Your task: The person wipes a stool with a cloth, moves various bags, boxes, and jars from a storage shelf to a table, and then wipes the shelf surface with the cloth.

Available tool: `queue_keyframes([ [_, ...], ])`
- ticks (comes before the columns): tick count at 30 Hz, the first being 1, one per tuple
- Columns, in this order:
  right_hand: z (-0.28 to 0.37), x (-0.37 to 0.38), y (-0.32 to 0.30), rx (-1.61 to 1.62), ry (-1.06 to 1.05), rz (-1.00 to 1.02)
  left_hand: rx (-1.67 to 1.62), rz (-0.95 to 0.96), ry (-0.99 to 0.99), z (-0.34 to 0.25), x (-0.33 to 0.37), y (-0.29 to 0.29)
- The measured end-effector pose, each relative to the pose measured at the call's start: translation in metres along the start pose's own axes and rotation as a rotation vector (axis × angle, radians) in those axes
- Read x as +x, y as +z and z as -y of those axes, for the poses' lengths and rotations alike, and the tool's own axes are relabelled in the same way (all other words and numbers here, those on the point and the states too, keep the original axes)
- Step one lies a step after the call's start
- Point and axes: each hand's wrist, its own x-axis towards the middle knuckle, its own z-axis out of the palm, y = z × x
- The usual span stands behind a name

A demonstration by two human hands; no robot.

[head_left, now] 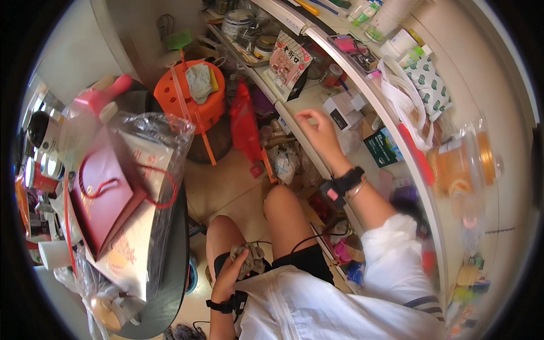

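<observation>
the crumpled grey-brown rag (255, 261) is in the left hand (229, 276), to the left of the shelf (309, 101). the left thumb and fingers are squeezed around it. the right hand (321, 135) is over the shelf's front edge with bent fingers; i cannot tell if the tips touch. on the shelf, a pink and white packet (288, 63) has big dark writing, and a dark green box (382, 147) has small pale print. left of the shelf are a tan floor (226, 190), an orange basket (213, 115) and, farther left, a dark table (182, 249).
</observation>
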Motion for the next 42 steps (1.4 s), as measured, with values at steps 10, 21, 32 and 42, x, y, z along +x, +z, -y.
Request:
queue_keyframes([
  [10,-0.180,0.162,-0.043,-0.868,0.049,-0.236,-0.049,-0.089,-0.128,-0.004,0.045,-0.007],
  [21,-0.210,0.224,-0.064,-0.684,0.380,-0.279,-0.137,-0.162,-0.194,-0.008,0.059,-0.012],
  [32,-0.217,0.218,-0.070,-0.655,-0.015,-0.216,-0.080,-0.078,-0.110,-0.011,0.054,-0.005],
  [42,-0.123,0.133,-0.055,-0.413,-0.174,-0.502,-0.054,-0.029,-0.025,-0.026,0.003,-0.013],
])
